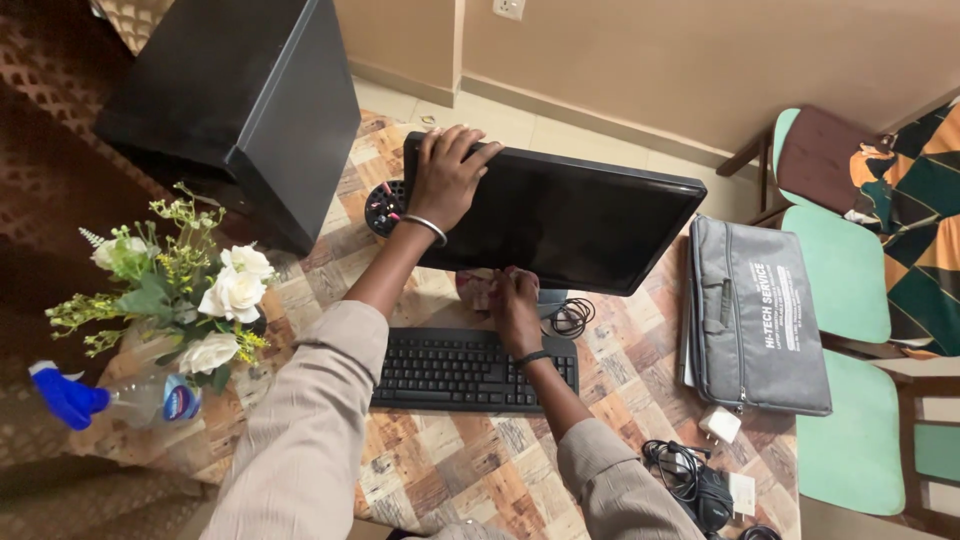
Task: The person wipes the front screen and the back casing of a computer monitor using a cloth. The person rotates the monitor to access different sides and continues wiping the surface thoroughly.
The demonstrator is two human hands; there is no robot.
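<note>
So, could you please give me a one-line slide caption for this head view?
Left hand grips the black monitor top corner; right hand presses a cloth below its lower edge.

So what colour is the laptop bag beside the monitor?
Grey, with a zip along its edge; the bag shows best in the head view.

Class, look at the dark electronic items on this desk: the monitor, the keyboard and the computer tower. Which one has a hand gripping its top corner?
The monitor: the left hand grips its upper corner. The keyboard and computer tower go untouched.
</note>
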